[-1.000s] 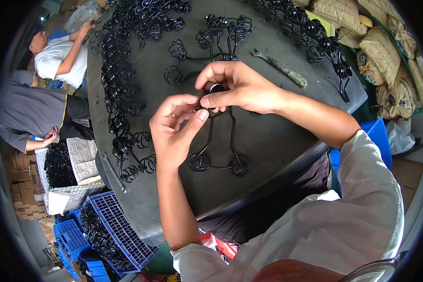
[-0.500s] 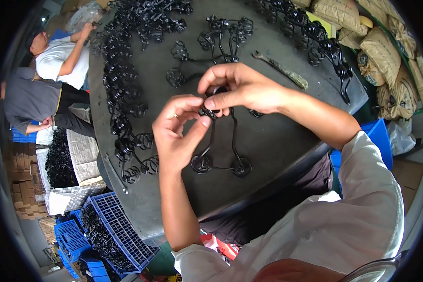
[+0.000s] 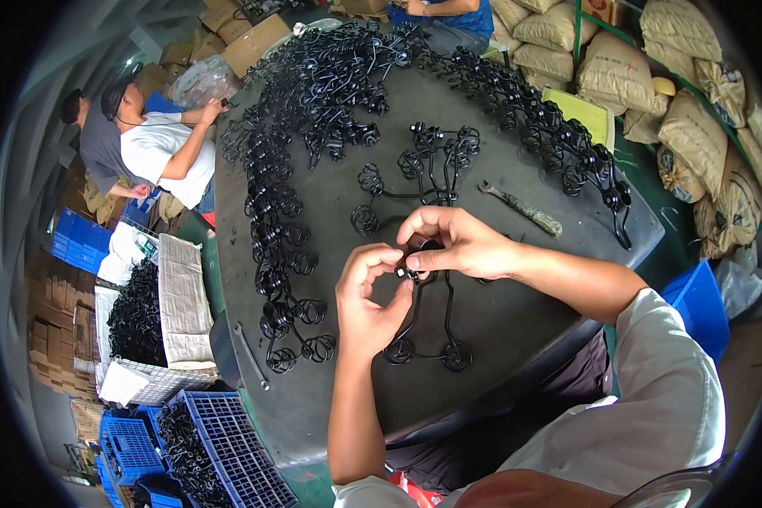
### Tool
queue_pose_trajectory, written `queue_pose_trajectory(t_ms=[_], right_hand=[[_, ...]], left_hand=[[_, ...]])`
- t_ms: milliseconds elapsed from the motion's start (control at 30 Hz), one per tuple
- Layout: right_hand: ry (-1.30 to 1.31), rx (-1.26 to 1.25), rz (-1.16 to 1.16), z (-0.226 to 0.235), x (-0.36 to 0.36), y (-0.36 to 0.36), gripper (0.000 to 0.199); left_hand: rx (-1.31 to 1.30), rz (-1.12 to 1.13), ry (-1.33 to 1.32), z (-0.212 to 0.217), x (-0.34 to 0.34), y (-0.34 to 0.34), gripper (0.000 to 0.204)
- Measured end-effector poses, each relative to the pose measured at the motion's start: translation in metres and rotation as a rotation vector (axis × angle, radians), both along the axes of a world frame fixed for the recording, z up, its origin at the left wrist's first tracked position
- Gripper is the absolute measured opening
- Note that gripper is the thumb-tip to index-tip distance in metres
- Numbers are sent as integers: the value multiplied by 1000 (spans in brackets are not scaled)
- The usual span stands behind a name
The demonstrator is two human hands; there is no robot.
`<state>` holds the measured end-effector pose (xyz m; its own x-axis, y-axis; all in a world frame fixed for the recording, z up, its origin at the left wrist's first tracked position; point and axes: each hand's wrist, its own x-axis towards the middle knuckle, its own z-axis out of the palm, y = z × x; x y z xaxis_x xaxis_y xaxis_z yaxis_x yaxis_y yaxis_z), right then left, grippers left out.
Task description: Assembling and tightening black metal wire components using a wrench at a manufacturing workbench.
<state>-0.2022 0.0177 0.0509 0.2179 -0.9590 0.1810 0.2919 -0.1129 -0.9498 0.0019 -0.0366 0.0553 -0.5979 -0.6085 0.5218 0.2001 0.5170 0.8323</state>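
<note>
Both hands meet over the dark table (image 3: 525, 356) at a black coiled wire piece (image 3: 449, 317). Its two straight legs run toward me and end in spiral coils joined by a crossbar. My right hand (image 3: 466, 245) curls its fingers and thumb around a black round fitting (image 3: 429, 246) at the piece's far end. My left hand (image 3: 368, 300) pinches at the same spot, beside a small shiny bit (image 3: 402, 272), possibly a nut; the fingers partly hide it. Just beyond, several similar black wire pieces (image 3: 432, 161) lie together.
A wrapped-handle wrench (image 3: 525, 210) lies right of the hands, another wrench (image 3: 251, 360) at the left edge. Black wire parts (image 3: 275, 229) line the left; another row (image 3: 542, 118) lies right. Blue crates (image 3: 237, 440) stand lower left, sacks (image 3: 694, 127) upper right. Co-workers (image 3: 165, 144) are beyond.
The view has tilted up, so the table and hands appear lower and farther right. Both hands stay together at the fitting, with a slight shift of the fingers.
</note>
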Motion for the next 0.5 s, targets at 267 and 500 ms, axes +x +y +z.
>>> queue_pose_trajectory(t_ms=[267, 500], right_hand=[[124, -211, -188, 4, 4, 2, 30], [155, -174, -164, 5, 5, 7, 33]], left_hand=[[274, 40, -20, -8, 0, -4, 27], [276, 20, -21, -6, 1, -1, 28]])
